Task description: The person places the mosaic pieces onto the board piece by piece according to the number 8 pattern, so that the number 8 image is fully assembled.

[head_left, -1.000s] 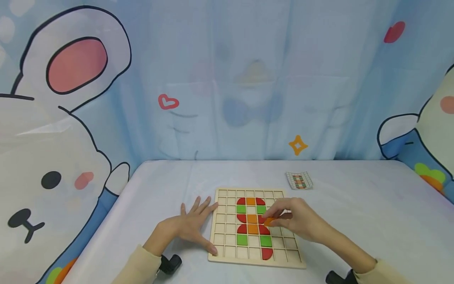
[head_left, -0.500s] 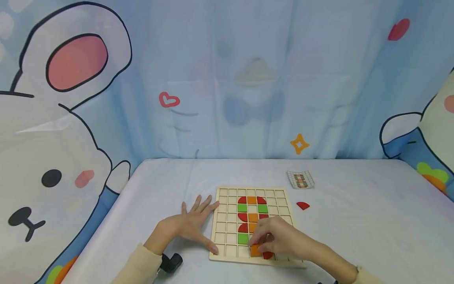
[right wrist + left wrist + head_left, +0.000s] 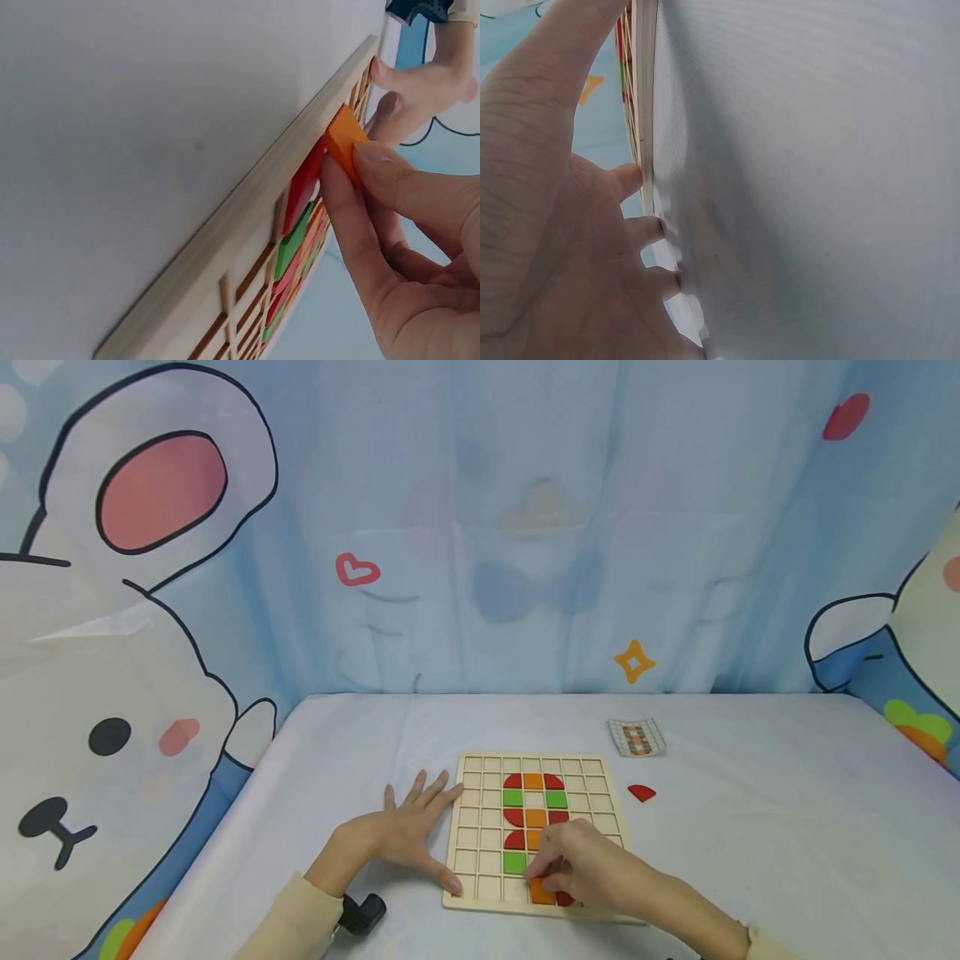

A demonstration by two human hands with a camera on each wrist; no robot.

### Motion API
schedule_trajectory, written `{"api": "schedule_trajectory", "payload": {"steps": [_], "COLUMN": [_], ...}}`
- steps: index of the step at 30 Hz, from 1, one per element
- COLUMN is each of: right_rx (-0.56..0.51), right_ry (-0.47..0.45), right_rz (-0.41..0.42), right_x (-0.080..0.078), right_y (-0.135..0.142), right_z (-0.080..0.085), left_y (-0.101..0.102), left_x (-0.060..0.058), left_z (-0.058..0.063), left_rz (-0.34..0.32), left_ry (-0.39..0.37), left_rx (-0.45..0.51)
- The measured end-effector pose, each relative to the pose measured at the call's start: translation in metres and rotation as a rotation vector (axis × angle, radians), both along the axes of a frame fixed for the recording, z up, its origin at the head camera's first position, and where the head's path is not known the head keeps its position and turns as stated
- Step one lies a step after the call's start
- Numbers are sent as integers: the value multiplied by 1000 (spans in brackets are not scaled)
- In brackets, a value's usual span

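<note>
A wooden grid board (image 3: 480, 888) lies on the table with red, orange and green tiles in its middle columns. My right hand (image 3: 588, 868) pinches an orange square tile (image 3: 541, 891) between thumb and fingers over the bottom row. In the right wrist view that orange tile (image 3: 344, 142) stands tilted at its cell, beside a red quarter-round tile (image 3: 304, 184). My left hand (image 3: 408, 835) is spread at the board's left edge, its thumb on the lower left corner and fingertips near the upper left side. Part of the pattern is hidden under my right hand.
A loose red quarter-round tile (image 3: 641, 792) lies right of the board. Behind it is a small pattern card (image 3: 636, 738) with a coloured grid. White cloth (image 3: 750, 810) covers the table, and a printed blue curtain (image 3: 525, 527) hangs at the back.
My right hand has carried the orange tile from the board's right side down to the bottom row, uncovering the loose red tile. Since half a second ago it has barely moved. My left hand stays put.
</note>
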State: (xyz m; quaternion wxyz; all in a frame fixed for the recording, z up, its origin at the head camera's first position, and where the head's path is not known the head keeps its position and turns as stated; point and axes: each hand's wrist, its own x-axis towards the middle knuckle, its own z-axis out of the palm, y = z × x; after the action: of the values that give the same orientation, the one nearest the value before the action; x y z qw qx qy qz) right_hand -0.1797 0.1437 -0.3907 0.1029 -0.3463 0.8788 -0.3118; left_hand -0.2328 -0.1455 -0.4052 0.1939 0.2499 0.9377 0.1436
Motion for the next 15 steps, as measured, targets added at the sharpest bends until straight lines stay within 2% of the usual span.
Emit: {"api": "schedule_trajectory", "payload": {"steps": [4, 9, 15], "right_rx": [22, 64, 127], "right_ry": [21, 106, 111], "right_rz": [7, 6, -49], "right_x": [3, 6, 10], "right_y": [-4, -8, -13], "right_z": [-1, -3, -2], "left_y": [0, 0, 0], "left_x": [0, 0, 1], "left_z": [-1, -2, -1], "left_rz": [9, 9, -1], "left_ry": [6, 10, 18], "left_rx": [-3, 4, 6]}}
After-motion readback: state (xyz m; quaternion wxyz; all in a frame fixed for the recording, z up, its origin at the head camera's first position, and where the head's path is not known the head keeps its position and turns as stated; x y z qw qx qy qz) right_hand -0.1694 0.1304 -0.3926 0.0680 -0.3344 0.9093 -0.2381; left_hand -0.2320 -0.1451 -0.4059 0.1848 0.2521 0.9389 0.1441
